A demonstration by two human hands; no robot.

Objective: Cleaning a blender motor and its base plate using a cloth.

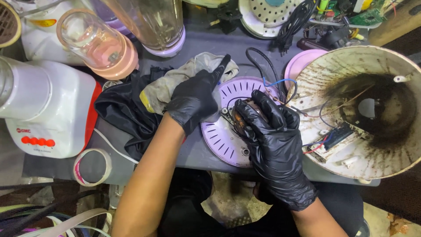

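Both my hands wear black gloves. My left hand (195, 97) presses flat on a dirty grey rag (171, 83) at the edge of a round lilac vented base plate (219, 136), index finger pointing up. My right hand (269, 131) is closed over a small brownish motor part (239, 118) at the middle of that plate. Black, blue and red wires (272, 81) run from the part to a large grimy white appliance shell (372, 153) on the right, which lies open and shows a small circuit board inside.
A black cloth (123, 109) lies under the rag. A white and red blender base (48, 109) stands at the left, clear blender jars (98, 44) behind it. A tape roll (92, 166) sits at the table's front edge. Cords and circuit parts (333, 17) crowd the back.
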